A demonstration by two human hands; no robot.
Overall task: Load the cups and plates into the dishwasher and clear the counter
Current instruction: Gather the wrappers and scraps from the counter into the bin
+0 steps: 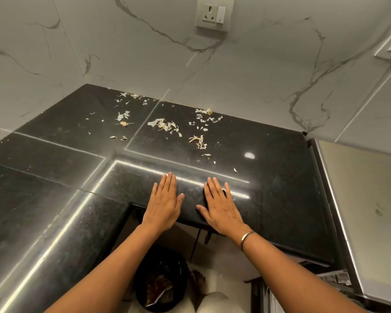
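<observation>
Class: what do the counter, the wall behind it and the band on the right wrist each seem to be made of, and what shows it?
Counter: polished black stone, probably granite; fine speckle and sharp light reflections.
Wall: glossy marble or marble-look tile; grey veins, thin straight joints.
Wrist band: silvery metal, it seems; thin, with a bright shine.

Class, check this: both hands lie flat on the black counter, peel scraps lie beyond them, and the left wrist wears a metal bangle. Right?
No. The head view shows the metal bangle on the right wrist, not the left. The left hand and right hand do lie flat on the black counter, peel scraps beyond.
</observation>
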